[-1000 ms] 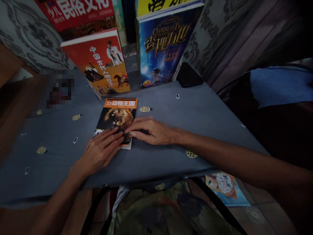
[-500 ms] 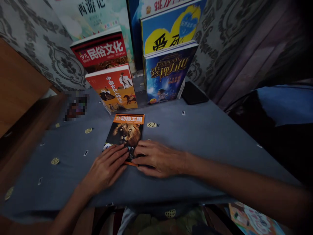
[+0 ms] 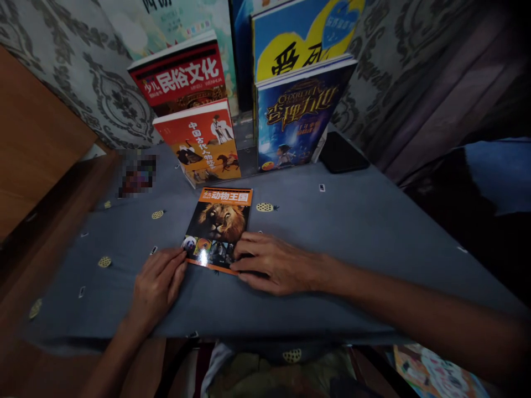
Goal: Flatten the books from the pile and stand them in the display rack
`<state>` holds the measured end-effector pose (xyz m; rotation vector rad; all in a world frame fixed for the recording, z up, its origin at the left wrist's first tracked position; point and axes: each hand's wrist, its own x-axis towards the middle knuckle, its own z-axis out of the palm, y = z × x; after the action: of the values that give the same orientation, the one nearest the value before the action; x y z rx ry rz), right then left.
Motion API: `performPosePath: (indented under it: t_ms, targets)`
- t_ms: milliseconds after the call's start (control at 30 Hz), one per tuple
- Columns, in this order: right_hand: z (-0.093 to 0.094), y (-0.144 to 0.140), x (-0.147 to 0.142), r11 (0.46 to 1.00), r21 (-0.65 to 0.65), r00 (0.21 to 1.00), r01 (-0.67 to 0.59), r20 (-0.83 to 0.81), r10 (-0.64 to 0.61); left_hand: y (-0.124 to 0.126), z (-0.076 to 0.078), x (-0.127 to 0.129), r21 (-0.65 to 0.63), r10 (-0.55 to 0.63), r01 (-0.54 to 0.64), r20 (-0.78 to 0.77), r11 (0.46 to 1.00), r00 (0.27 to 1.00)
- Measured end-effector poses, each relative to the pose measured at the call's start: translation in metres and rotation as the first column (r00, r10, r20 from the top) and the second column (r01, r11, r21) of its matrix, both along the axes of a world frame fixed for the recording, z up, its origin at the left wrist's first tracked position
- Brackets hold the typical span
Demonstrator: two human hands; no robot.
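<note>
A small book with a lion on its cover point(image 3: 219, 221) lies flat on the cloth-covered table, its orange title band away from me. My left hand point(image 3: 155, 282) holds its near left corner, with the fingers close together and bent. At the near right corner is my right hand point(image 3: 274, 262), its curled fingertips gripping the book's edge. Both thumbs are partly hidden. The cover's lower picture strip shows between my hands, with a bright glare spot on it.
Behind stand an orange book point(image 3: 207, 146), a red book point(image 3: 182, 77), a blue book point(image 3: 296, 121) and a yellow-and-blue book point(image 3: 298, 44). A black phone-like slab point(image 3: 342, 152) lies at the right. A pixelated patch point(image 3: 139, 172) covers something at the left. The table's cloth point(image 3: 352, 215) has a pineapple print.
My left hand has slid left off the cover to its near left corner, uncovering the picture strip. My right hand stays at the right corner. The view has shifted slightly.
</note>
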<state>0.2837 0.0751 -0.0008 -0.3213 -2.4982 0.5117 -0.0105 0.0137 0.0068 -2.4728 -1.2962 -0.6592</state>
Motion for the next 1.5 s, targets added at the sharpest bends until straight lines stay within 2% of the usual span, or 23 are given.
performPosePath:
  t_ms: [167,400,533,667,867,1133,1333,1500]
  targets:
    - [0.006,-0.002,-0.018,0.992,-0.101,0.997,0.079,-0.016,-0.081,-0.005,-0.003,0.006,0.009,0.028,-0.028,-0.020,1.000,0.999]
    - [0.008,0.008,-0.089,0.992,-0.118,0.978,-0.032,0.201,0.055,-0.018,-0.013,0.004,0.001,0.081,-0.081,-0.017,0.997,0.997]
    - [0.002,0.019,-0.108,0.995,-0.094,0.962,-0.044,0.265,0.067,-0.019,-0.016,0.003,0.002,0.086,-0.086,-0.004,0.996,0.996]
    - [0.000,0.030,-0.105,0.999,-0.038,0.957,-0.021,0.288,0.032,-0.017,-0.018,0.004,0.032,0.081,-0.082,0.023,0.996,0.996]
    - [-0.001,0.056,-0.099,0.991,0.031,0.948,0.128,0.289,-0.131,-0.017,-0.020,0.004,0.021,0.092,-0.093,0.032,0.995,0.995]
    - [-0.001,0.099,-0.091,0.930,0.054,0.861,0.364,0.361,-0.358,-0.016,-0.022,0.004,0.027,0.101,-0.103,0.047,0.994,0.994]
    - [0.001,0.101,-0.072,0.887,0.039,0.819,0.460,0.367,-0.441,-0.015,-0.021,0.005,0.026,0.113,-0.115,0.064,0.993,0.992]
    - [-0.007,0.092,-0.037,0.872,0.020,0.824,0.488,0.319,-0.468,-0.009,-0.014,0.007,0.055,0.087,-0.088,0.018,0.995,0.996]
